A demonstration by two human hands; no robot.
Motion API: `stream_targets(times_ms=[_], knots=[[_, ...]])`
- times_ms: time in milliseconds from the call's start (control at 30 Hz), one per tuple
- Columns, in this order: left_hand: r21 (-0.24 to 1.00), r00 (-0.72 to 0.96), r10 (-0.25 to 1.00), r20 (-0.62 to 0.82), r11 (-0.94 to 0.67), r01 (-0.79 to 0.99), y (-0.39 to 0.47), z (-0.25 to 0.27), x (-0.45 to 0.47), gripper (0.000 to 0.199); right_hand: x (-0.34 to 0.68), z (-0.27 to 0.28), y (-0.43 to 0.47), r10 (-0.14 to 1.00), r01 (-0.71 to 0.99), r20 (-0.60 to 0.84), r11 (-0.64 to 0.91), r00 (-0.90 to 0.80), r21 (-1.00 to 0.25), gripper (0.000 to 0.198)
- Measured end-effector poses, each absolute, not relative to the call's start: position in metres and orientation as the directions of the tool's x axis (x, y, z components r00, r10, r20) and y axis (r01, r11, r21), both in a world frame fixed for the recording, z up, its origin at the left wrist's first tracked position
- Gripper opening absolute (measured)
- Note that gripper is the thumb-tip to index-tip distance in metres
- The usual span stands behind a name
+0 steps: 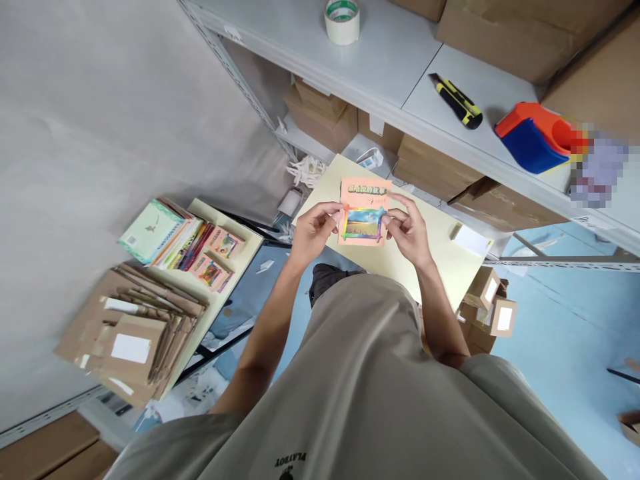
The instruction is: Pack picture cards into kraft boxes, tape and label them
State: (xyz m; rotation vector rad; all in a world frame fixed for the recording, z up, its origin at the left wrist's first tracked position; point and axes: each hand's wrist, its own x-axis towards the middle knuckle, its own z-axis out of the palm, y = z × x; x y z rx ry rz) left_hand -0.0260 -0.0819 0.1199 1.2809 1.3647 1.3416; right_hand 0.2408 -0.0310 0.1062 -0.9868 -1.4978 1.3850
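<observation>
A small pink booklet (364, 223) with a landscape picture in a rainbow-coloured frame is held up between my two hands, above the pale yellow table (435, 260). My left hand (315, 230) pinches its left edge between thumb and fingers. On its right edge, the thumb and fingers of my right hand (407, 230) grip it, with the index finger stretched along the upper right corner. The cover faces up toward me. Both hands hide parts of the booklet's side edges.
On the left, a second table bears stacked books (155, 230), small pink booklets (213, 270) and flattened cardboard (135, 340). A shelf ahead holds a tape roll (343, 30), a utility knife (457, 100) and an orange-blue tape dispenser (535, 140). Small boxes (493, 303) stand at right.
</observation>
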Motion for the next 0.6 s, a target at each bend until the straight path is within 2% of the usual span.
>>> stream_targets(times_ms=[67,200,333,600], knots=[[0.991,-0.124,0.989,0.077,-0.062,0.121,-0.082,0.120,-0.028,0.059,0.243,0.113,-0.032,0.947,0.012,0.039,0.046,-0.318,-0.999,0.063],[0.994,-0.119,0.991,0.053,-0.042,0.097,-0.083,0.116,-0.024,0.063,0.245,0.125,-0.034,0.934,-0.008,-0.017,-0.021,-0.358,-1.000,0.067],[0.992,-0.187,0.981,-0.051,0.072,0.107,-0.082,0.115,-0.013,0.065,0.240,0.123,-0.035,0.924,0.019,-0.107,-0.107,-0.368,-0.994,0.074],[0.984,-0.188,0.982,-0.027,0.059,0.169,-0.082,0.119,-0.009,0.069,0.235,0.111,-0.041,0.932,-0.019,-0.131,-0.146,-0.337,-0.989,0.080]])
